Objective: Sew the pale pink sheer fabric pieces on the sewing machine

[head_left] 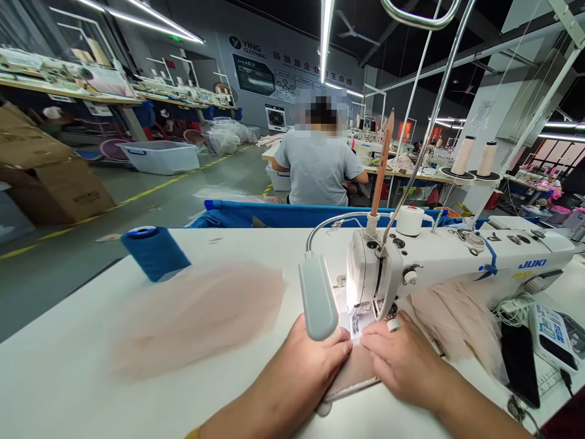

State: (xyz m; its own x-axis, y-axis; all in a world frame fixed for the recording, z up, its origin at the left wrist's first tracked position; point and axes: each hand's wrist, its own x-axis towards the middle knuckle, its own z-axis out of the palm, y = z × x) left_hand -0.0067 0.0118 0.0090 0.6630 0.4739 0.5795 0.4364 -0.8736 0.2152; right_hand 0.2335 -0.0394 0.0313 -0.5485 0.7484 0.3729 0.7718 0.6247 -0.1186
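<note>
A white sewing machine [457, 253] stands on the table, its presser foot [355, 323] lit by a lamp. Just in front of the foot lies a piece of pale pink fabric [354, 369]. My left hand [315, 356] is closed at the fabric's left side, thumb and fingers together near the foot; the grey lamp head [319, 297] hides part of it. From the right, my right hand [404, 356] pinches the same fabric, fingertips close to the foot. Sheer pale pink fabric [205, 317] is spread on the left. More pink fabric [457, 323] lies bunched beneath the machine arm.
A blue thread cone [155, 253] stands at the table's left back. On the right lie a black phone [520, 363], a white device [553, 335] and a coiled cable [514, 310]. A pencil [382, 164] stands upright on the machine. A person [317, 161] sits ahead, beyond blue cloth [283, 214].
</note>
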